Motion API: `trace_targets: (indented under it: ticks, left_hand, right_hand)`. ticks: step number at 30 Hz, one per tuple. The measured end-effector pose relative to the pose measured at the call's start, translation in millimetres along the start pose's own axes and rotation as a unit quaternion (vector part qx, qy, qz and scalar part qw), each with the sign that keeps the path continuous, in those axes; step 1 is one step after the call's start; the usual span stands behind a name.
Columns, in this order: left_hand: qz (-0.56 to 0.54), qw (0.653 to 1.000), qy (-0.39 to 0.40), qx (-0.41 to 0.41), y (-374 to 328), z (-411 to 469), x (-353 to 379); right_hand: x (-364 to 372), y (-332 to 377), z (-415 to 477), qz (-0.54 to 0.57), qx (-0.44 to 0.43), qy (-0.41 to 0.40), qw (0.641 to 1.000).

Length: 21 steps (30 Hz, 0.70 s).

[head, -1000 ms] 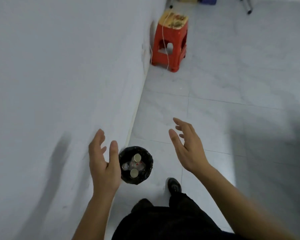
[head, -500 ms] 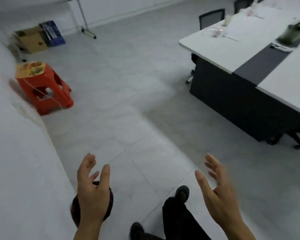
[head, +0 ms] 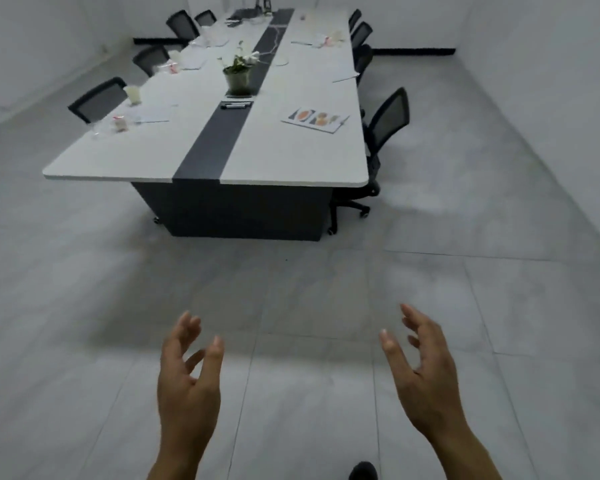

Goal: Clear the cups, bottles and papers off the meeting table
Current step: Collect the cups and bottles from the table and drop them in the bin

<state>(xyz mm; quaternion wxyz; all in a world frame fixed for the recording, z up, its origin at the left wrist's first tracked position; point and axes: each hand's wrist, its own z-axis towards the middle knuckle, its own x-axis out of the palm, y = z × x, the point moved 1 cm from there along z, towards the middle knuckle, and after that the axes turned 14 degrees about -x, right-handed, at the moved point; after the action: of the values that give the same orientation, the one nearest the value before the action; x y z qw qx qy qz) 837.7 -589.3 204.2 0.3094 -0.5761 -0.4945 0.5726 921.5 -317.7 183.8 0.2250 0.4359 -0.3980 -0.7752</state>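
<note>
table (head: 146,157) ahead | potted plant (head: 238,76) at centre | cups (head: 132,95) left side | printed sheet (head: 315,119) right side | chairs (head: 388,119) flanking

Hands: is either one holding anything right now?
No, the left hand and right hand are both open and empty, raised over the floor short of the meeting table.

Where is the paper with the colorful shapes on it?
In the head view, the paper with colorful shapes lies on the right side of the meeting table, near its closest end, right of the dark centre strip and beside the nearest right-hand chair.
</note>
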Motion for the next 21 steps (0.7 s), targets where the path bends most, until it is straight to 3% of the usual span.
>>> trace_targets:
  ticks: [4,10,16,21]
  left_hand:
    - [0.009,0.997,0.081,0.018,-47.6,9.2,104.8]
    - [0.021,0.993,0.117,0.022,-89.6,53.6,227.9]
    - [0.013,0.989,0.143,-0.035,-104.3,146.5,376.3]
    - [-0.002,0.984,0.176,-0.004,-188.6,239.4,504.2]
  right_hand:
    - [-63.8,-45.9,47.3,0.006,0.038,-0.034,0.999]
    - [-101.6,-117.9,136.8,0.002,0.076,-0.048,0.996]
    - [-108.0,-204.9,272.2,-0.014,0.118,-0.033,0.992]
    - [-155.2,-244.6,412.6,-0.046,0.131,-0.067,0.988]
